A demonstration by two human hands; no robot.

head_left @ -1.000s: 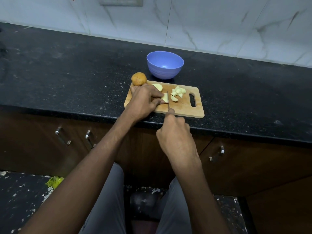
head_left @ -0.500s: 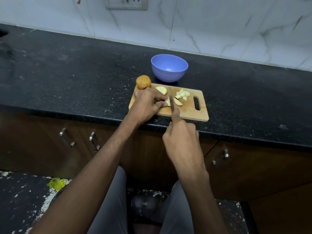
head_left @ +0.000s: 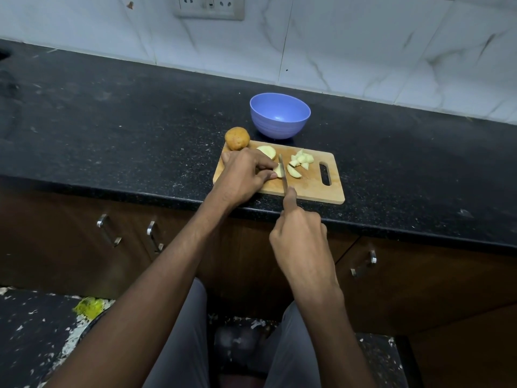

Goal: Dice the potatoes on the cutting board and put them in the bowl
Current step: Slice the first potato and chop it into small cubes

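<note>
Potatoes sit on a wooden cutting board near the front edge of a black speckled table. Going left to right: a whole potato, round and brown-skinned, rests at the board's far left corner, partly overhanging it. Next, a peeled pale-yellow potato half lies cut-side up just beyond the left hand. That hand's fingers curl down over a potato piece, pinning it to the board, with only its pale right end showing. A knife stands against that end, its thin blade running from the near edge of the board toward the far edge. The right hand grips the handle, fingers wrapped round it and forefinger stretched along the blade's spine. To the right of the blade lies a curved wedge, its long axis slanting from near-right to far-left, and behind it a small heap of cut chunks. The board's right end, with its slot handle, is bare wood. The board's long axis runs left to right, and its near edge lies close to the table's front edge. A blue bowl stands just behind the board, upright.
</note>
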